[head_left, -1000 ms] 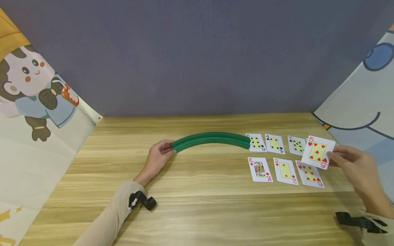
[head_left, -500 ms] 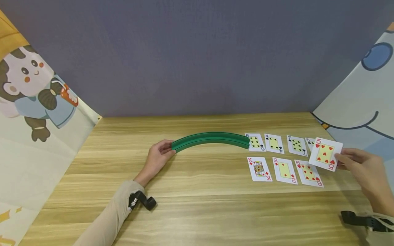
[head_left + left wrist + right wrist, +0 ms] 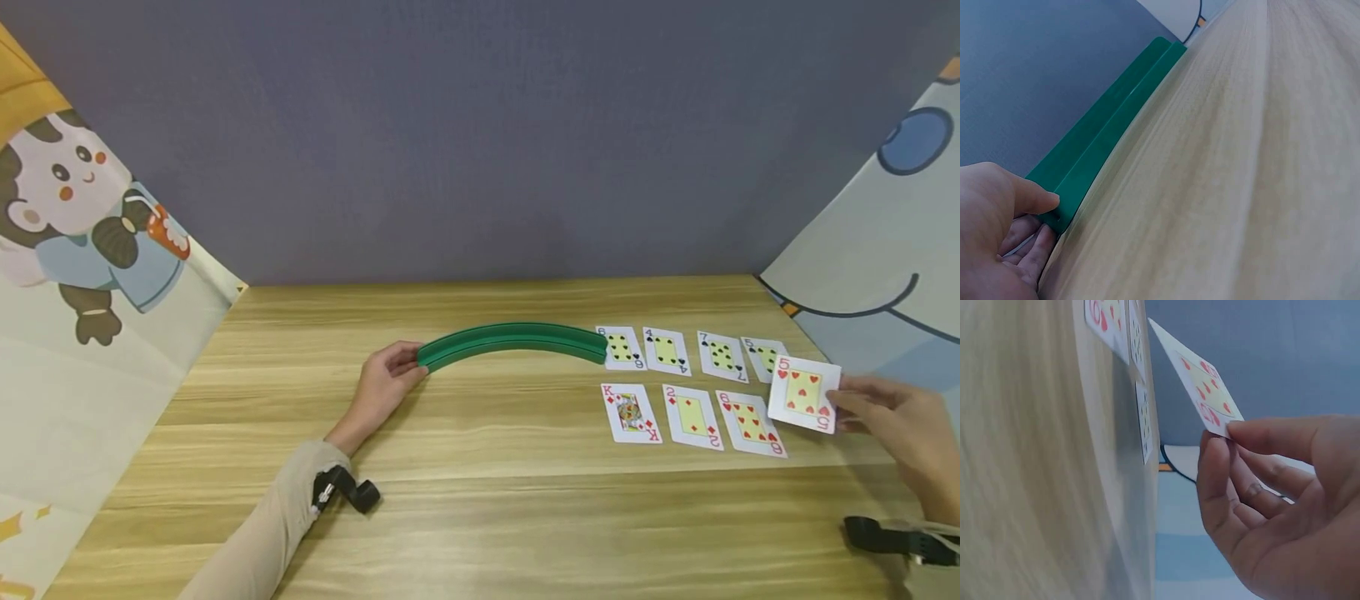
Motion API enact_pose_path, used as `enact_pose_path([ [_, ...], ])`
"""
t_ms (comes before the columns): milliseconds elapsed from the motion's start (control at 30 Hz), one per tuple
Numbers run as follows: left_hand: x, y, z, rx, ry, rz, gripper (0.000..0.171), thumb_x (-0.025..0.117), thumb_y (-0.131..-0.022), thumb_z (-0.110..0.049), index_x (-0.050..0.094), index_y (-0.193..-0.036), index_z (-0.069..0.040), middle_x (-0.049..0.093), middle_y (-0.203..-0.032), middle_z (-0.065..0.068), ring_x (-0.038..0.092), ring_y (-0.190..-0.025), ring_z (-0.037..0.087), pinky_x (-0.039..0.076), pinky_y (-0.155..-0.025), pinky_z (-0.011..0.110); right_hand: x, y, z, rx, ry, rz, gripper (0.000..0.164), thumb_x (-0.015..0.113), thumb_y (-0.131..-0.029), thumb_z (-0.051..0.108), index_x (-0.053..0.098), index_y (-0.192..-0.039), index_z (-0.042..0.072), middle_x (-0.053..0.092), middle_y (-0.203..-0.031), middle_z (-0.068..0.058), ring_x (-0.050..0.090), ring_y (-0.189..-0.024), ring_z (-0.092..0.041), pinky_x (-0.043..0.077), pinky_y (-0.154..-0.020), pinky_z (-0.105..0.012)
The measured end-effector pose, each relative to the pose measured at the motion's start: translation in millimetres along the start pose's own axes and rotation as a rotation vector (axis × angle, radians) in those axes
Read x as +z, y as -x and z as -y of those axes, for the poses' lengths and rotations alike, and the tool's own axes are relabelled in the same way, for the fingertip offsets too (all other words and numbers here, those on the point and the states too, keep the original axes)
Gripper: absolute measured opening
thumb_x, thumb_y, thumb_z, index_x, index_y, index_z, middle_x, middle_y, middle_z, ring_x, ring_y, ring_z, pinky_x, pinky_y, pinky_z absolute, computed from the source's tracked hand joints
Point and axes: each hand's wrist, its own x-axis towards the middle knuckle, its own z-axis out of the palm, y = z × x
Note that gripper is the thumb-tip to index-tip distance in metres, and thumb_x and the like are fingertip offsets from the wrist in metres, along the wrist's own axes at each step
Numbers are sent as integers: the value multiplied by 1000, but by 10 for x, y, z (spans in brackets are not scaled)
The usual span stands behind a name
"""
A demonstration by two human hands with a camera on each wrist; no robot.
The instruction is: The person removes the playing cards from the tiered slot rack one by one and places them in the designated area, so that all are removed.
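My right hand (image 3: 896,417) pinches the five of hearts (image 3: 804,393) by its right edge, face up. In the right wrist view this card (image 3: 1204,384) is tilted and raised off the table, thumb on top and fingers beneath. At the left end of a curved green card holder (image 3: 513,336), my left hand (image 3: 384,379) grips with thumb and fingers. The left wrist view shows the thumb on the holder's (image 3: 1110,122) near end. The holder's right end covers part of the six of spades (image 3: 622,350). The held card hides a corner of the five of spades (image 3: 763,354).
Along the back row lie the four of spades (image 3: 666,352) and seven of spades (image 3: 723,357). In front are the king of diamonds (image 3: 632,413), two of diamonds (image 3: 692,417) and six of hearts (image 3: 750,423). A grey partition (image 3: 495,142) and printed side panels border the wooden table (image 3: 480,517).
My right hand has carried the five of hearts rightward and a little toward me, uncovering most of the five of spades and more of the six of hearts. The left hand stays on the holder.
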Motion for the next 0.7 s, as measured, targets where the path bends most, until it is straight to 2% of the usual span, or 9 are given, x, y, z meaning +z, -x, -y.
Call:
enact_pose_path([
  [33, 0, -18, 58, 0, 1, -3, 36, 68, -91, 5, 60, -125, 11, 61, -123, 30, 62, -114, 40, 56, -92, 22, -5, -13, -43, 6, 3, 11, 46, 56, -100, 11, 46, -130, -22, 62, -100, -28, 54, -63, 4, 57, -50, -26],
  [100, 1, -46, 155, 1, 2, -10, 36, 69, -91, 3, 61, -126, 8, 62, -124, 28, 62, -114, 38, 56, -93, 22, 2, -41, -147, 11, 26, 25, 44, 57, -101, 14, 48, -129, -19, 65, -98, -20, 53, -64, 5, 56, -50, -25],
  [133, 2, -50, 173, 2, 1, -13, 36, 69, -91, 2, 61, -126, 7, 62, -124, 27, 62, -114, 37, 56, -93, 22, -1, -53, -189, 17, 25, 35, 45, 57, -101, 15, 47, -129, -19, 65, -99, -22, 53, -65, 5, 56, -49, -25],
  [267, 12, -53, 188, 11, 0, -20, 35, 71, -91, -1, 63, -125, 4, 64, -123, 24, 63, -113, 34, 56, -92, 22, -10, -108, -355, 44, 55, 58, 45, 57, -100, 14, 48, -128, -20, 68, -89, -18, 59, -63, -2, 55, -49, -23],
  [333, 16, -52, 184, 18, -2, -19, 35, 71, -91, -1, 63, -124, 4, 64, -122, 23, 64, -112, 34, 57, -92, 22, -23, -129, -414, 73, 82, 83, 45, 58, -99, 12, 48, -127, -22, 65, -94, -32, 61, -63, -9, 54, -48, -25],
  [467, 18, -55, 175, 26, -4, -24, 34, 71, -90, 1, 64, -123, 4, 65, -120, 23, 64, -110, 34, 57, -91, 23, -21, -179, -524, 119, 161, 114, 44, 60, -97, 12, 51, -121, -23, 67, -85, -29, 64, -63, -20, 52, -47, -26],
  [700, 19, -49, 172, 29, -6, -29, 34, 70, -89, 3, 64, -122, 5, 65, -119, 24, 65, -110, 34, 57, -90, 22, -5, -191, -583, 131, 155, 109, 44, 62, -95, 11, 51, -120, -25, 67, -81, -27, 65, -62, -21, 56, -48, -28],
])
